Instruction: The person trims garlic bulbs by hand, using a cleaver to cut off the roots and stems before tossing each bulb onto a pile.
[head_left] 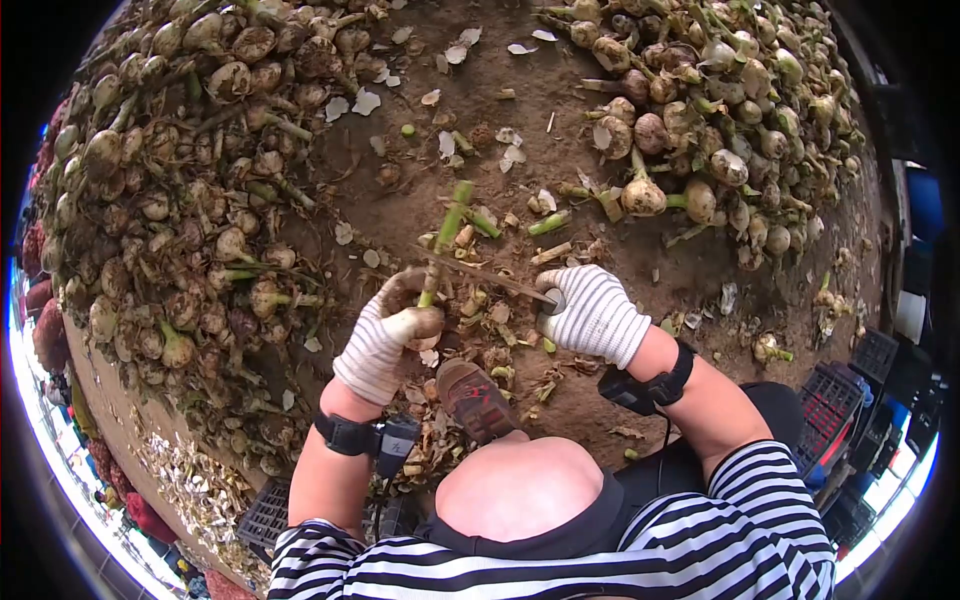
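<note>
Writing: one small pale character is showing on the grey wrist device [397,444] at the left wrist, too small to be read with certainty; no brand name is reading clearly.

Left hand [385,335]: white glove with thin stripes, fingertips soiled. Fingers and thumb are closing around the lower part of one green stalk [450,222], pinching it firmly. The stalk is leaning slightly, its cut top pointing away from the body; its lower end is disappearing into the grip, so whether a bulb is sitting there cannot be told.

Right hand [597,315]: matching glove. Fingers are curling closed around the handle of a knife [500,281], the round handle end showing. The thin, brown-stained blade is reaching towards the left hand and crossing the stalk just above the left fingers, seemingly touching it.

Ground [540,95]: brown earth, bearing cut stem pieces [549,222] and papery skins [366,102].

Left heap [200,160]: bulbs with stalks, roots and soil, lying beyond and beside the left hand.

Right heap [740,120]: similar bulbs, lying beyond the right hand.

Lower area: a brown shoe [472,400] is resting between the forearms; a dark crate [829,402] is standing at the right, another [264,512] at the lower left.
</note>
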